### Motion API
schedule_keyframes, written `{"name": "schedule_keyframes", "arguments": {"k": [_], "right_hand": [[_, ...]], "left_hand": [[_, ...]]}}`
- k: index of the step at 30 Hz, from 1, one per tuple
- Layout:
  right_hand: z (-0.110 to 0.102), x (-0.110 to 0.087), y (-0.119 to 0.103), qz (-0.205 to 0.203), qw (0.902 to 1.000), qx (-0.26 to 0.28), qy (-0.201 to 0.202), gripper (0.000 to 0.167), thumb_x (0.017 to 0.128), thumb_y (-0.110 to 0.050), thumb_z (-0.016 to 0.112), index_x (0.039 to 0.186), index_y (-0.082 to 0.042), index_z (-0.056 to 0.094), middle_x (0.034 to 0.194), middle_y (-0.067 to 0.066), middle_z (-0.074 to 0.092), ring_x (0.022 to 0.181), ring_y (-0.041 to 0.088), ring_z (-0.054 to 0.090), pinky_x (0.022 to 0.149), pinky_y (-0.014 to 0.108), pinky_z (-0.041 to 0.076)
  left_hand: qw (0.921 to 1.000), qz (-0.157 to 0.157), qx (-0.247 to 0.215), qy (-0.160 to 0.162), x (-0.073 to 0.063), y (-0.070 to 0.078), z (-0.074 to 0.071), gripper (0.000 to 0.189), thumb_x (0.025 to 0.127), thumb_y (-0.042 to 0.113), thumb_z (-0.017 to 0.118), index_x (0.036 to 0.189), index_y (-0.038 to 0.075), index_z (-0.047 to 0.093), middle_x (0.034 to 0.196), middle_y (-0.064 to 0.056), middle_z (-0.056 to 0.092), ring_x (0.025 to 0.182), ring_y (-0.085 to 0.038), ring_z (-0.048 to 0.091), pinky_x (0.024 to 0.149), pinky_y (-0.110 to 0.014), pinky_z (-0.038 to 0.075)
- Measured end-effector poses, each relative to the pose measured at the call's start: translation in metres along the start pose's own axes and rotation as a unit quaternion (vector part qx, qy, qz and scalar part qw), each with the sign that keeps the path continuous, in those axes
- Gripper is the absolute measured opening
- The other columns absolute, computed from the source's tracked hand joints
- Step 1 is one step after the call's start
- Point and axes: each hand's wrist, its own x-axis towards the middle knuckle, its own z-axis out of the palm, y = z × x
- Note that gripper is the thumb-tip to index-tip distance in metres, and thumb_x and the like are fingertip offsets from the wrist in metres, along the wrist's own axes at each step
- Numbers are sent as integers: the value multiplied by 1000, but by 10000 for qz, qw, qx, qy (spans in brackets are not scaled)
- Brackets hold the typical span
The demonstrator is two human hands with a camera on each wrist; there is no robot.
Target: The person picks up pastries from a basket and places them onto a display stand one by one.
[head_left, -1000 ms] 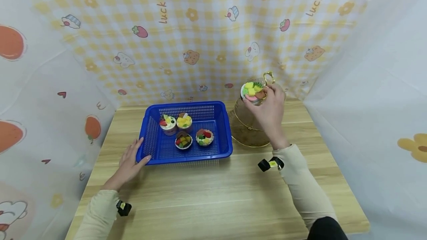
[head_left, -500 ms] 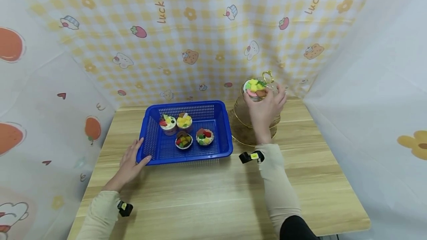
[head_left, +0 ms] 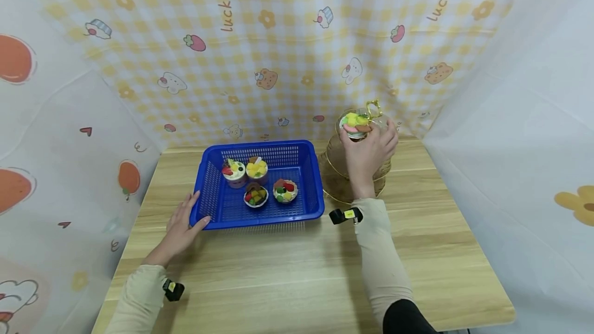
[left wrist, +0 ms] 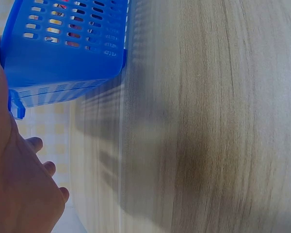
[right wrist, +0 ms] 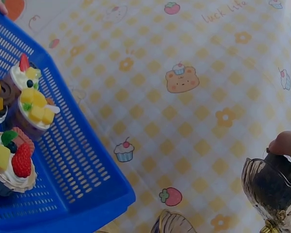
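Shifted slightly towards the gold handle (head_left: 373, 109), the dessert cup (head_left: 355, 120) sits within the stand's (head_left: 335, 183) top tier, apparently nearly placed, the right hand (head_left: 368, 152) pinching it, the left hand (head_left: 178, 227) relaxed against the basket (head_left: 260, 221).

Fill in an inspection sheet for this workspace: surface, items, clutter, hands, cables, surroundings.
Surface: wood-grain table, bearing the basket and stand.
Items: four fruit-topped desserts in a blue basket; a fifth dessert at the top of the gold-rimmed tiered stand; whether it rests there, cannot tell.
Clutter: nothing seen.
Left hand: touches the basket's near left corner.
Right hand: holds the fifth dessert.
Cables: nothing seen.
Surroundings: yellow-checked backdrop behind; pale printed sheets at both sides.
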Motion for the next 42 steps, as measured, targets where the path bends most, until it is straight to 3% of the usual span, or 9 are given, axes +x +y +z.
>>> {"name": "schedule_keyframes", "arguments": {"k": [11, 16, 19, 25, 29, 32, 35, 38, 42], "right_hand": [[1, 1, 3, 8, 10000, -20, -85, 72, 67, -60, 83, 108, -4, 67, 148, 16, 43, 141, 31, 31, 118, 51, 21], [-12, -2, -2, 172, 9993, 274, -192, 77, 67, -58, 85, 117, -3, 67, 152, 14, 40, 143, 31, 27, 121, 50, 15], [-23, -8, -8, 151, 9989, 439, -118, 77, 67, -57, 85, 120, -4, 66, 152, 11, 40, 142, 30, 28, 121, 48, 18], [-28, -34, -20, -725, 9960, 487, -189, 69, 68, -52, 85, 115, -4, 67, 148, 12, 43, 140, 32, 33, 117, 51, 24], [-16, -55, -26, -1566, 9833, 658, -651, 60, 72, -44, 85, 110, -2, 67, 144, 17, 47, 136, 35, 38, 115, 53, 27], [-4, -66, -36, -2102, 9654, 679, -1384, 52, 74, -40, 84, 107, -2, 68, 139, 18, 50, 132, 36, 42, 112, 52, 33], [10, -74, -46, -2619, 9358, 423, -2320, 48, 77, -38, 83, 108, -3, 70, 139, 16, 52, 130, 35, 46, 110, 51, 38], [28, -81, -51, -3198, 8940, 16, -3140, 47, 81, -40, 80, 112, -6, 70, 140, 15, 53, 128, 33, 48, 106, 51, 44], [54, -87, -53, -3846, 8259, -482, -4095, 49, 84, -45, 76, 118, -12, 69, 141, 10, 51, 127, 29, 49, 102, 47, 47]], "left_hand": [[10000, -22, -6, -8, 2, -1, 1, 84, 99, 48, 52, 160, 29, -3, 166, -25, -3, 148, -56, -4, 111, -77, -2], [10000, -40, 19, -28, 2, 0, 1, 84, 99, 48, 51, 160, 29, -3, 166, -25, -4, 148, -56, -4, 111, -77, -2], [10000, -66, 8, -61, 1, 1, 2, 84, 100, 47, 51, 160, 28, -4, 166, -25, -5, 148, -56, -5, 111, -77, -2], [9999, -89, 10, -68, 2, 1, 1, 84, 100, 48, 51, 160, 29, -4, 166, -25, -5, 148, -57, -4, 111, -77, -2], [10000, -32, 4, -67, 3, 0, 0, 83, 100, 47, 51, 160, 29, -3, 166, -25, -4, 148, -57, -3, 112, -77, -2], [10000, -3, -18, -88, 3, 0, 0, 83, 100, 45, 52, 160, 28, -3, 166, -25, -5, 148, -57, -4, 112, -77, -3], [9999, -27, -40, -121, 3, 0, -1, 83, 100, 45, 51, 160, 28, -3, 166, -24, -7, 148, -57, -4, 112, -76, -4], [9999, 24, -40, -113, 4, -1, -2, 83, 100, 46, 51, 160, 29, -3, 166, -23, -7, 148, -57, -3, 112, -77, -3], [9999, 59, -32, -116, 3, -3, -3, 83, 100, 47, 51, 160, 29, -3, 167, -22, -8, 148, -57, -3, 111, -77, -2]]}}
